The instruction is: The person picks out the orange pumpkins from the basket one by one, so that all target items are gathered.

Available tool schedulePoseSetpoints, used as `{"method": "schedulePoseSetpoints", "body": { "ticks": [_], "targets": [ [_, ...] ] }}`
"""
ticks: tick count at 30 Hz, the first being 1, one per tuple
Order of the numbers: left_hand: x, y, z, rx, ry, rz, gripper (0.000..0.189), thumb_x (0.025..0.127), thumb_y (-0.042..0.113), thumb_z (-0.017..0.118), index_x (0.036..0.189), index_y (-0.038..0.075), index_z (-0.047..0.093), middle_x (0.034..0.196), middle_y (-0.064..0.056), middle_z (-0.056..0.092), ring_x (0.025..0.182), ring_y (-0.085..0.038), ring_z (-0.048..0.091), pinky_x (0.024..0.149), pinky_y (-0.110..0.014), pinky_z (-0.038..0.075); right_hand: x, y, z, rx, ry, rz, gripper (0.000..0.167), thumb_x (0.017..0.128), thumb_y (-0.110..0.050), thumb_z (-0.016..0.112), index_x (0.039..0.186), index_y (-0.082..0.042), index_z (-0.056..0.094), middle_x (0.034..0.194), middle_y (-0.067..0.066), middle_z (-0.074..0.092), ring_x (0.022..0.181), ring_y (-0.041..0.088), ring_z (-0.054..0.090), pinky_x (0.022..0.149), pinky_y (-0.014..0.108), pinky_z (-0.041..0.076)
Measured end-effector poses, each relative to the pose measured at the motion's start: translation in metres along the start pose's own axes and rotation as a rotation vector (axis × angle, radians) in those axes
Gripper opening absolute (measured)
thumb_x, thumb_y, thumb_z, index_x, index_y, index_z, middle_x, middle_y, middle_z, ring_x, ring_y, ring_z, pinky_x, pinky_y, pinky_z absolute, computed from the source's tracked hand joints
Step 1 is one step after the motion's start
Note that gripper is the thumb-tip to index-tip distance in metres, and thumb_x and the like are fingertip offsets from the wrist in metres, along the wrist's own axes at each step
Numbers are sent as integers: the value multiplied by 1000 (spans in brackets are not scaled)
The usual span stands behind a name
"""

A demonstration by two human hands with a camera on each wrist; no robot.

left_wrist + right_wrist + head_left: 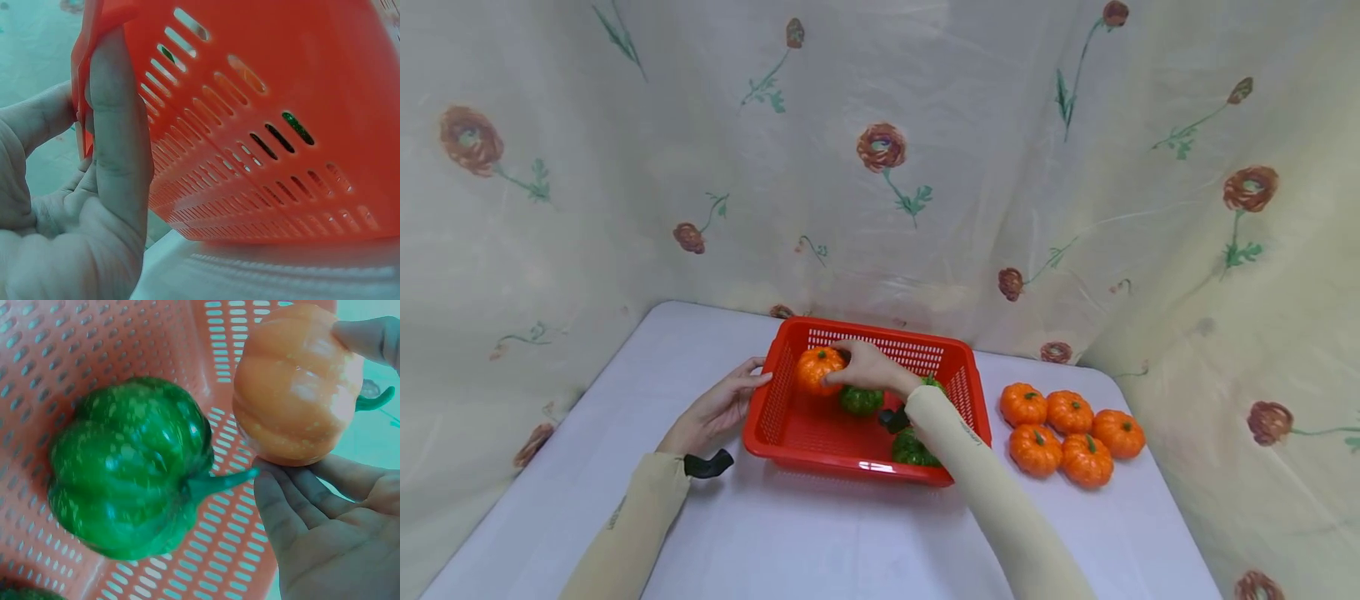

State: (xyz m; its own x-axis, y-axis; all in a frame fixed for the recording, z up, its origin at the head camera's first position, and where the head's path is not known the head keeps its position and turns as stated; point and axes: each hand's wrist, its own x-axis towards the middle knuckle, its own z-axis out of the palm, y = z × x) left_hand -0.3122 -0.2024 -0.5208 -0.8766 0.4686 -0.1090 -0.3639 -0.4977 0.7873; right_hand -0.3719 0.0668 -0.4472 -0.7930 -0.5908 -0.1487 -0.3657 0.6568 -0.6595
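Observation:
My right hand [871,367] holds an orange pumpkin [817,370] between thumb and fingers, inside the left part of a red plastic basket [850,462]. In the right wrist view the orange pumpkin [297,387] has a green stem, and a glossy green pumpkin [131,469] lies beside it in the basket. My left hand [724,406] grips the basket's left rim; the left wrist view shows thumb and fingers [115,137] on either side of that rim. More green pumpkins, one of them [913,450] near the front wall, are partly hidden by my right forearm.
Several orange pumpkins [1062,437] sit grouped on the white table [790,542], to the right of the basket. A flower-patterned curtain [962,208] hangs behind the table and along its sides.

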Motion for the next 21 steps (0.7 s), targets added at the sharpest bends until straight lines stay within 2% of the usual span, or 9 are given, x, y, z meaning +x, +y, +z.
{"method": "schedulePoseSetpoints", "body": {
  "ticks": [4, 10, 16, 21],
  "targets": [
    [0, -2, 1, 3, -14, -9, 34, 102, 12, 47, 132, 17, 34, 146, -16, 36, 117, -26, 60, 99, -40, 47, -11, 2, -6, -3, 21, 1, 71, 81, -40, 74, 141, -14, 47, 131, 1, 56, 110, 15, 55, 100, 33, 49],
    [3, -4, 3, -30, 8, -11, 36, 101, 12, 49, 133, 19, 34, 144, -13, 41, 114, -24, 61, 97, -39, 50, -34, 2, -18, -16, 27, -18, 70, 82, -38, 73, 142, -14, 45, 130, 1, 56, 110, 16, 55, 100, 35, 50],
    [3, -4, 4, -9, 5, -14, 39, 101, 13, 48, 136, 19, 32, 147, -13, 39, 117, -25, 60, 100, -39, 46, -64, 5, -32, -36, 66, -24, 70, 82, -34, 74, 142, -15, 45, 134, 2, 54, 114, 16, 53, 98, 35, 51],
    [-3, -4, 3, -30, 22, -18, 44, 100, 15, 51, 139, 22, 32, 149, -11, 38, 126, -28, 54, 104, -41, 41, -91, 9, -46, -51, 125, -28, 70, 81, -37, 72, 143, -18, 46, 139, 2, 50, 120, 17, 52, 103, 38, 48]
  ]
}}
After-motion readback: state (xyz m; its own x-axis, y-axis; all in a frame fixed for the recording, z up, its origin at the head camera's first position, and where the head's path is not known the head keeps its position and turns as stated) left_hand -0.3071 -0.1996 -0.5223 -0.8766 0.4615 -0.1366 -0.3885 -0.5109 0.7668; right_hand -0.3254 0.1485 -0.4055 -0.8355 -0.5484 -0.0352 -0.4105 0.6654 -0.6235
